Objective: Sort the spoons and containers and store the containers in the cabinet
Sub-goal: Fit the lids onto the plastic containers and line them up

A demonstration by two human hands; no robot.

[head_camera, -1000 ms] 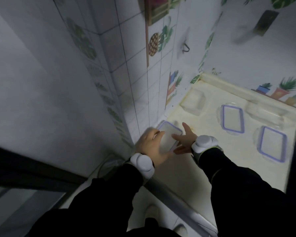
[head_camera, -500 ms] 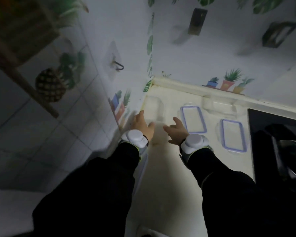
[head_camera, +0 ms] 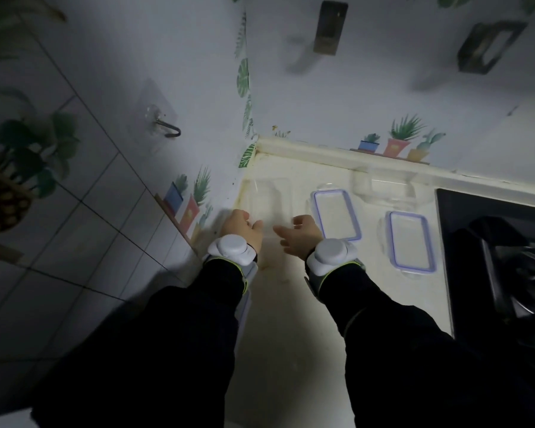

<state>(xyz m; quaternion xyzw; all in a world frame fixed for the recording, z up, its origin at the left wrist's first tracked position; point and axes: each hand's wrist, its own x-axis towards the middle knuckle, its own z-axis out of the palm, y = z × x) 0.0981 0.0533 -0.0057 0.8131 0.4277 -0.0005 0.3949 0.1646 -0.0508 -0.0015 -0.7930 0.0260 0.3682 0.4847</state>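
Hands, left (head_camera: 243,227) and right (head_camera: 300,234), are seen part-open and empty just short of a clear lidless rectangular plastic container (head_camera: 267,199) at 12 o'clock on the cream counter (head_camera: 291,304); it is judged light, stiff, slippery, best gripped by its long side walls.

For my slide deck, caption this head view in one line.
Both bare hands, left hand and right hand, reach toward a clear lidless plastic container beside two blue-rimmed lids.

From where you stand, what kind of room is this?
Probably a home kitchen: a cream counter in a tiled corner, a black stove at its right, and clear containers with lids laid out.
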